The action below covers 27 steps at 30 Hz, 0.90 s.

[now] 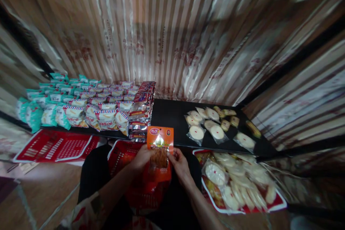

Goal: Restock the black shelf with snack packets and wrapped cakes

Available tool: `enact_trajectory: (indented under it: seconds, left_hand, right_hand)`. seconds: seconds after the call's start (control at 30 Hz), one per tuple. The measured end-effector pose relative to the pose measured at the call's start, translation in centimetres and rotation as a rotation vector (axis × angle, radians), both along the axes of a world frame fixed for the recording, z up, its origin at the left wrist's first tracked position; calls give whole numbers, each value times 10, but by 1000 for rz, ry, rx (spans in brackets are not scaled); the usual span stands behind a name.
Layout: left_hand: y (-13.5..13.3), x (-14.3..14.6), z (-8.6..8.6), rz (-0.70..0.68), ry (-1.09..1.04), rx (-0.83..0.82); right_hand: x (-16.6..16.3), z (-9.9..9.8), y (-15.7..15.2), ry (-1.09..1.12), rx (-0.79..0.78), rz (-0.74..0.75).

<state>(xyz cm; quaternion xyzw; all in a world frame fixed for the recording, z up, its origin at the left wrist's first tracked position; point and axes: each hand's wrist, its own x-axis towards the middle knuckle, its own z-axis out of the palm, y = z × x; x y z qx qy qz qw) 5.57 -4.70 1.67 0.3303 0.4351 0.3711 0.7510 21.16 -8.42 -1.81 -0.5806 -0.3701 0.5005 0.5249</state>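
- The left hand (pixel 142 157) pinches the left edge of an orange packet (pixel 159 134), thumb across its front.
- The right hand (pixel 180 163) pinches the opposite edge, thumb and fingertips closed on it.
- That packet is held by 2 hands over the person's lap, its top end pointing toward the black worktop (pixel 169 116); brown strips (pixel 161 158) show through its clear window.
- Just beneath it, between the knees, sits a red basket (pixel 118 158), partly hidden by the left arm.
- On the left of the worktop, teal packets (pixel 50 113) stand in rows, next to white-and-red packets (pixel 107 116) with striped tops.
- Shiny dark red packets (pixel 142 97) are lined up beside these, nearest the middle.
- To the right lie round pale pastries (pixel 195 133) in clear wrappers, near small yellow packets (pixel 234 121).
- Below, at the right, a white-rimmed red basket (pixel 280 205) holds more wrapped pastries (pixel 215 173).
- A striped curtain (pixel 161 50) hangs behind everything.
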Motion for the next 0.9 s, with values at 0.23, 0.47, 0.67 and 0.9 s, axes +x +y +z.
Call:
enact_trajectory:
  seconds: [0.23,0.47,0.67,0.9]
  left_hand:
    - [42,42,-1,54,150,42]
    - [97,78,-1,166,719,245]
    - [127,108,1,4,1075,480]
    - [163,128,-6,-28,1161,564]
  right_hand:
    - [27,3,34,-240,52,-52]
    - [64,-10,115,-573,102,-218]
    - [84,-13,193,-649,47,-331]
    - [84,-7,261,-746,29,-278]
